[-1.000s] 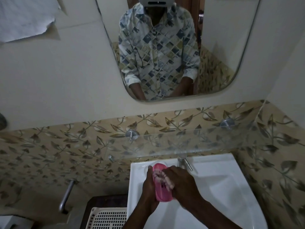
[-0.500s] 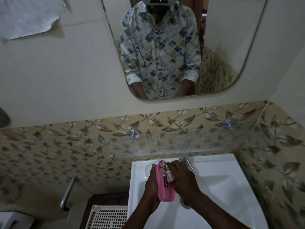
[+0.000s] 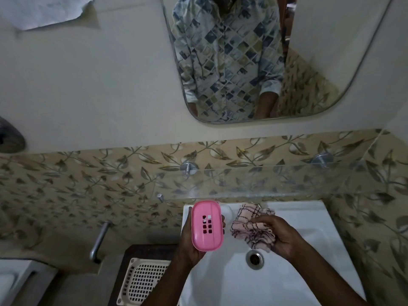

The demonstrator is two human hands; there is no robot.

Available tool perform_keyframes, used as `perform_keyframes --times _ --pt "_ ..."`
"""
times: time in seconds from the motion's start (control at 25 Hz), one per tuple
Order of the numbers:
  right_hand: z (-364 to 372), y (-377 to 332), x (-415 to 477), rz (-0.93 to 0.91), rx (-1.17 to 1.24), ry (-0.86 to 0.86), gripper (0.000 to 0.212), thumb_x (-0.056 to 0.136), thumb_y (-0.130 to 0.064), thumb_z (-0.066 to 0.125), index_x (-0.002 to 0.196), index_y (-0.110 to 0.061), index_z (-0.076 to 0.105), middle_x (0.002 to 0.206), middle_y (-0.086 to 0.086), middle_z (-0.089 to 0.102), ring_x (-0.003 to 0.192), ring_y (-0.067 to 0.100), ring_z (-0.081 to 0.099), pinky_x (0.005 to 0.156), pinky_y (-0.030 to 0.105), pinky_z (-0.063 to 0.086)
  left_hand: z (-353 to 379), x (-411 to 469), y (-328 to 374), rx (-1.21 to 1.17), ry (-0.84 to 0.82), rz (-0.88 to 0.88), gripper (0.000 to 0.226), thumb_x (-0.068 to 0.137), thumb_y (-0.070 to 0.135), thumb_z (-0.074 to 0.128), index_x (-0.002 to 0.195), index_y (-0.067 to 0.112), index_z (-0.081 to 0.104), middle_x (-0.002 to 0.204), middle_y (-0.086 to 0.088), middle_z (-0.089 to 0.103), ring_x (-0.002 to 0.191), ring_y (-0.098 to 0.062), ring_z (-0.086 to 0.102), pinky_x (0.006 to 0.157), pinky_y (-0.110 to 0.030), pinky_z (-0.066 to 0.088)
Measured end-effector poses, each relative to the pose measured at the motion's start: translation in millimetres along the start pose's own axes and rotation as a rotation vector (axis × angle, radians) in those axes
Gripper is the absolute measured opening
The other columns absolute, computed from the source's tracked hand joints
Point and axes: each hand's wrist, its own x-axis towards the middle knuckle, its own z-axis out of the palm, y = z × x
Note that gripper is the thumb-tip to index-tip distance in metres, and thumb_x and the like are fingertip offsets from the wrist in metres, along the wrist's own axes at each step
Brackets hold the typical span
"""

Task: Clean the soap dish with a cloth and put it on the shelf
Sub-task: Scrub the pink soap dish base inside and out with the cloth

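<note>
While the left hand grips the pink perforated plastic soap dish over the white ceramic basin, at nine o'clock from the drain, the right hand is closed on the crumpled pink checked cloth at three o'clock of the dish, apart from it. Any remaining wiping should probably reach the slots and rim. The clear glass shelf at twelve o'clock is hard to trace; the tap is hidden.

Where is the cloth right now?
In the head view, the cloth is bunched in the right hand, above the sink, right of the soap dish held by the left hand.
</note>
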Motion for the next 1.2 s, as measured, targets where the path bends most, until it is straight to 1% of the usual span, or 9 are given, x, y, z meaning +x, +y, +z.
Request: perform_keyframes --times 0.16,0.36,0.48,0.56,0.64,0.72,0.84,1.04,1.2 --pt "5.9 13.0 -6.7 -0.207 -0.222 0.062 0.032 0.084 0.008 0.058 0.115 0.005 0.065 0.107 0.027 0.071 0.099 0.042 0.07 0.086 0.049 0.056 -6.5 3.9 -3.0 -0.018 0.014 -0.057 0.087 0.071 0.061 0.074 0.129 -0.003 0.061 0.116 -0.027 0.067 0.099 -0.038 0.069 0.087 -0.05 0.058" --pt "60.2 14.8 -11.9 -0.925 -1.3 0.304 0.043 0.082 0.004 0.061 0.115 -0.021 0.071 0.103 -0.01 0.075 0.093 0.005 0.069 0.081 0.016 0.053 4.9 10.5 -11.6 0.104 0.178 -0.059 0.079 0.085 0.063 0.045 0.137 0.005 0.056 0.127 -0.025 0.06 0.11 -0.039 0.059 0.097 -0.054 0.047" --pt "83.2 41.0 2.8 -0.787 -1.706 0.458 0.022 0.091 -0.015 0.057 0.111 -0.02 0.066 0.102 0.0 0.074 0.095 0.019 0.07 0.081 0.028 0.054 21.0 12.7 -22.4 0.27 0.242 -0.004 0.07 0.089 0.06 0.044 0.132 0.007 0.06 0.127 -0.024 0.064 0.113 -0.038 0.062 0.096 -0.047 0.051" --pt "95.1 47.3 0.9 -0.408 -1.848 0.316 0.026 0.097 -0.028 0.055 0.115 -0.013 0.067 0.107 0.005 0.073 0.099 0.02 0.07 0.086 0.031 0.053 20.2 16.2 -26.7 0.288 0.283 0.026 0.059 0.096 0.057 0.043 0.125 0.011 0.066 0.12 -0.017 0.071 0.111 -0.029 0.068 0.087 -0.036 0.057" --pt "80.2 61.2 12.8 -0.481 -1.899 0.237 0.042 0.101 -0.029 0.046 0.136 -0.008 0.053 0.136 0.01 0.057 0.128 0.025 0.052 0.112 0.038 0.037 14.9 19.2 -19.3 0.216 0.27 0.028 0.055 0.1 0.053 0.037 0.119 0.011 0.067 0.11 -0.013 0.076 0.101 -0.025 0.073 0.076 -0.032 0.06" --pt "68.2 74.5 11.3 -0.749 -2.135 0.109 0.043 0.096 -0.016 0.048 0.139 -0.013 0.05 0.141 0.008 0.051 0.131 0.026 0.047 0.11 0.039 0.037 5.0 16.9 -8.9 0.185 0.252 -0.004 0.068 0.095 0.061 0.038 0.122 0.003 0.064 0.108 -0.022 0.074 0.098 -0.034 0.071 0.082 -0.042 0.059" --pt "37.1 36.7 -20.0 -0.722 -1.864 -0.04 0.037 0.082 -0.007 0.059 0.112 -0.025 0.07 0.113 -0.004 0.07 0.105 0.017 0.065 0.086 0.03 0.052 -7.6 12.7 -1.6 0.112 0.148 -0.011 0.083 0.077 0.061 0.066 0.128 -0.004 0.061 0.105 -0.026 0.071 0.09 -0.037 0.071 0.082 -0.047 0.059" --pt "10.1 1.4 -27.7 -0.434 -0.526 0.079 0.03 0.08 0.004 0.072 0.108 -0.009 0.074 0.094 0.015 0.078 0.084 0.033 0.075 0.068 0.039 0.061 -19.4 9.7 -5.0 -0.03 -0.068 -0.053 0.08 0.078 0.054 0.074 0.132 -0.003 0.058 0.118 -0.026 0.065 0.104 -0.039 0.065 0.092 -0.05 0.054" --pt "26.0 10.6 -30.8 -0.823 -1.308 0.312 0.031 0.078 -0.007 0.075 0.104 -0.023 0.074 0.096 -0.009 0.073 0.091 0.017 0.07 0.077 0.025 0.049 -11.0 12.6 -11.5 0.015 0.012 -0.102 0.089 0.078 0.074 0.048 0.126 0.001 0.064 0.116 -0.024 0.068 0.1 -0.037 0.068 0.088 -0.048 0.056"
